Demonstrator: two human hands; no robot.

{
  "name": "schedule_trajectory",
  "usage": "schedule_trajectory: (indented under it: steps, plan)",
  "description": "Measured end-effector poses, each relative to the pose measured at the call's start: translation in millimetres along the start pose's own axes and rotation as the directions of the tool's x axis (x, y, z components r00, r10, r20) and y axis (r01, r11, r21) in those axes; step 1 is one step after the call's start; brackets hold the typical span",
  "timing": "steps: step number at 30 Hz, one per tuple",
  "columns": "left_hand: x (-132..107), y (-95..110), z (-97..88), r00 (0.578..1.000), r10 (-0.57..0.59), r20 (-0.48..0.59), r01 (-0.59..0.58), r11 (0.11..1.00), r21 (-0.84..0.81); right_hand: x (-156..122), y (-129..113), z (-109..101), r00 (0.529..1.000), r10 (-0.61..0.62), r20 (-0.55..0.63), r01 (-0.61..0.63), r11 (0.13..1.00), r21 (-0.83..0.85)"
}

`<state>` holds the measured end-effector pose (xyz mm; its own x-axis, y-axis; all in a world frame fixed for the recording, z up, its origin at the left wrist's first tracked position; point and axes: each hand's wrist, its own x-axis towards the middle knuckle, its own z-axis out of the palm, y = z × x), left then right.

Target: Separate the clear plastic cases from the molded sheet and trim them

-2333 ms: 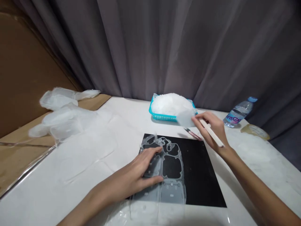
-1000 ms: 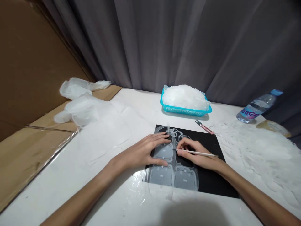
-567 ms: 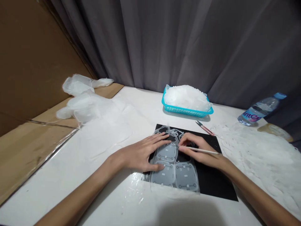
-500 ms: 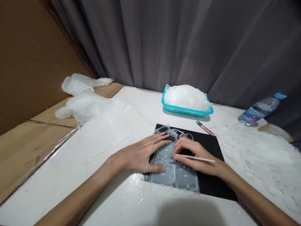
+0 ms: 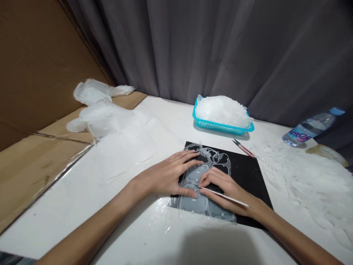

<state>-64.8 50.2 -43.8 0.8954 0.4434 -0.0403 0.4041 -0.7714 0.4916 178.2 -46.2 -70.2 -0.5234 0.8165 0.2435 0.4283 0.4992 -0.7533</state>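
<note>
One flat left hand [image 5: 165,176] — right hand [image 5: 226,187] round stick [image 5: 231,199]

Legible text: one item only. Water bottle [image 5: 311,129], lying on its side at 2 o'clock on the table [image 5: 171,117]. Its label [image 5: 299,137] is purple-blue with white lower-case lettering, of which roughly "ame" can be read. The rest curves out of view, so the brand is not fully readable. Translucent sheet [image 5: 190,208], 6 o'clock: moulded dots and lines, not legible as characters.
</note>
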Motion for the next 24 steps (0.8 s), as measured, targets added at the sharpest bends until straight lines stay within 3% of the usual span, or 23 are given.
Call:
schedule_trajectory:
  steps: [7, 13, 24]
  plan:
    - [-0.2, -0.6, 0.1, 1.000, 0.003, -0.010, -0.003, 0.998, 0.060, 1.0, -3.0, -0.3, 0.993, -0.121, 0.010, 0.121, 0.979, -0.162]
    - [0.9, 1.0, 1.0, 1.000, -0.015, 0.001, 0.015, 1.000, -0.003, -0.9, 1.1, 5.0, 0.969, -0.240, 0.052, 0.241, 0.891, -0.386]
    - [-0.2, -3.8, 3.5, 1.000, -0.020, 0.016, 0.021, 0.999, -0.042, -11.1, 3.4, 10.8, 0.964, -0.253, 0.077, 0.251, 0.781, -0.571]
